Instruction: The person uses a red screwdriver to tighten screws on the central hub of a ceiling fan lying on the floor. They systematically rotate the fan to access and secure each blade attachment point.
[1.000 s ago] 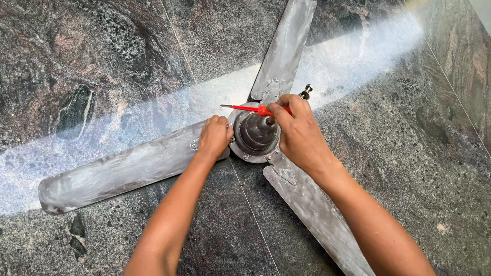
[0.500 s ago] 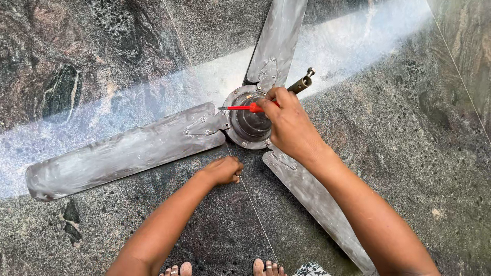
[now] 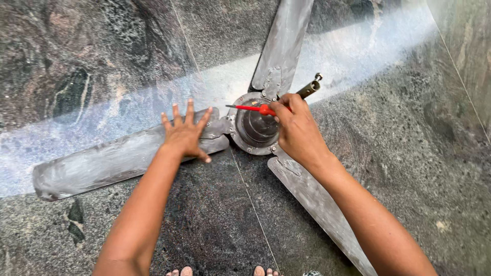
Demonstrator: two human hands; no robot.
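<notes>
A dusty grey ceiling fan lies flat on the stone floor, with its round motor hub (image 3: 255, 128) in the middle. My left hand (image 3: 185, 134) presses flat, fingers spread, on the left blade (image 3: 102, 163) near its bracket. My right hand (image 3: 296, 130) rests over the hub's right side and grips a red-handled screwdriver (image 3: 250, 108), whose tip points left across the hub's upper rim. The fan's short down rod (image 3: 309, 88) sticks out behind my right hand. Another blade (image 3: 284, 46) runs up and a third (image 3: 317, 204) runs down-right under my forearm.
The floor (image 3: 409, 153) is dark mottled polished stone with thin joint lines and a bright band of reflected light. My toes (image 3: 179, 271) show at the bottom edge.
My left hand has left the hub, dropped to the floor below it, then moved up onto the left blade with fingers spread. The right hand stays at the hub with the screwdriver.
</notes>
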